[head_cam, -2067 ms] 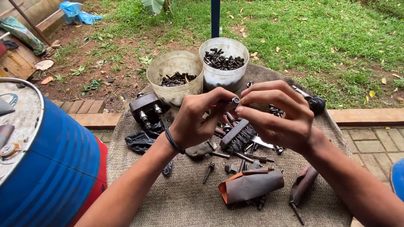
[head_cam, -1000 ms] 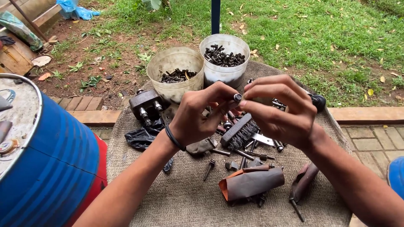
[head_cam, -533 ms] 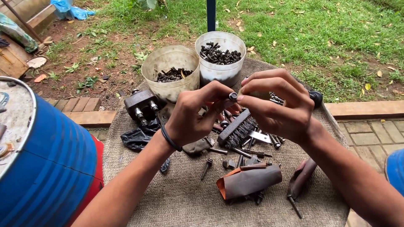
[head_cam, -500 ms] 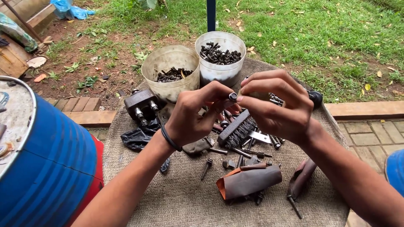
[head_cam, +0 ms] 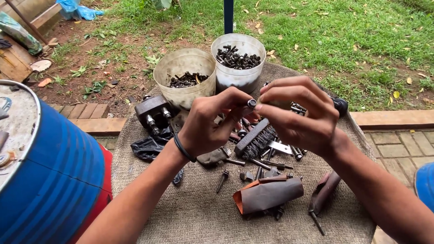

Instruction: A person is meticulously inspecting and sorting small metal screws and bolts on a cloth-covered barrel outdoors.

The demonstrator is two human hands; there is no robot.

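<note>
A small dark bolt point(head_cam: 251, 104) is held above the mat between the fingertips of both hands. My left hand point(head_cam: 212, 122), with a black band on the wrist, pinches one end. My right hand point(head_cam: 298, 113) closes over the other end from the right. Below the hands lie a wire brush point(head_cam: 255, 140), several loose bolts point(head_cam: 224, 178) and a rolled piece of sandpaper point(head_cam: 266, 194) on a grey woven mat point(head_cam: 190, 212).
Two clear plastic tubs stand at the mat's far edge, the left tub point(head_cam: 185, 77) and the right tub point(head_cam: 238, 58), both holding dark bolts. A black metal part point(head_cam: 153, 110) lies at the left. A blue drum point(head_cam: 45, 167) stands close on the left. Grass lies beyond.
Both hands have stayed together on the bolt, shifting slightly up in view; the fingers have turned a little around it. The view has moved closer.
</note>
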